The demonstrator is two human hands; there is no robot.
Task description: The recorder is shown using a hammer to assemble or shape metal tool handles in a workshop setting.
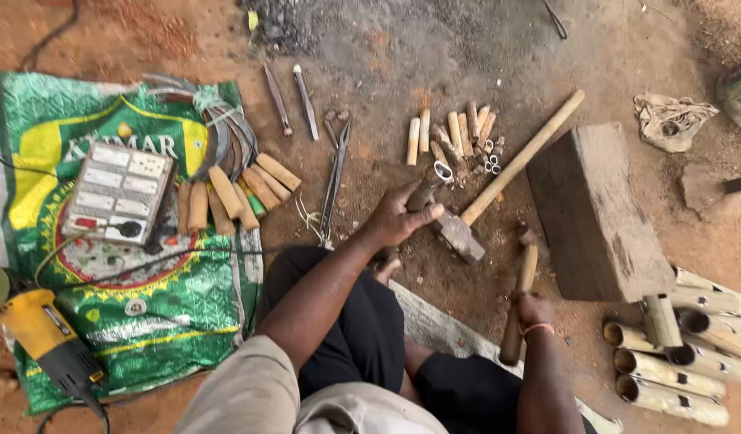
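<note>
My left hand (398,215) grips a short wooden handle with a metal ring at its tip (435,181), held upright on the dirt ground. My right hand (533,309) is closed around the wooden shaft of a small hammer (523,277), raised to the right of the handle. A large sledgehammer (507,173) lies on the ground between both hands, its steel head (459,235) just under my left hand. A pile of short wooden handles and metal rings (459,133) lies beyond.
A green sack (153,321) at left carries a switch box (119,191), sickles with wooden handles (234,189) and an angle grinder (45,337). Tongs (334,181) and chisels (294,100) lie in the middle. A wooden block (595,213) and bamboo tubes (684,354) sit at right.
</note>
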